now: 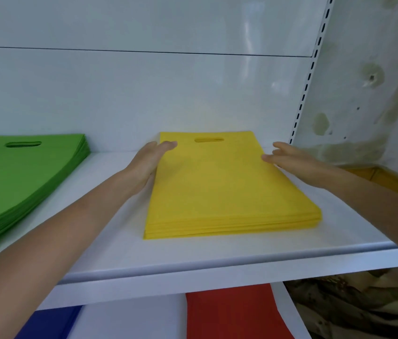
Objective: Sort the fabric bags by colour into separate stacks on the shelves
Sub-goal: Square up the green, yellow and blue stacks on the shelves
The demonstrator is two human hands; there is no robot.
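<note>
A stack of yellow fabric bags (224, 187) lies flat on the white upper shelf (193, 255), handle cut-outs at the back. My left hand (147, 162) lies along the stack's left edge, fingers straight, fingertips on the top bag. My right hand (295, 162) is at the stack's right edge, fingers straight, thumb tip touching the top bag. A stack of green bags (19, 177) sits at the shelf's left. On the lower shelf lie blue bags (48, 324) and red bags (234, 314).
The shelf's white back panel (144, 94) rises behind the stacks. A slotted upright (308, 79) marks the right end, with a stained wall (369, 81) beyond. A yellow-brown box rim (388, 179) sits to the right. Patterned cloth (364, 304) lies lower right.
</note>
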